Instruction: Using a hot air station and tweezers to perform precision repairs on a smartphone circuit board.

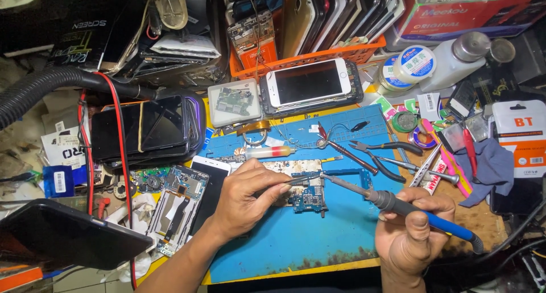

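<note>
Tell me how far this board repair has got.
Done: the circuit board lies bare on the blue mat, out of its phone. In hand: the left hand holds tweezers on it, and the right hand brings the soldering iron tip beside them. Left: the board is not yet refitted.

White phone, dark screen, top centre.

A blue work mat covers the bench, its near edge scorched; a circuit board, pliers and syringe lie on it.
</note>
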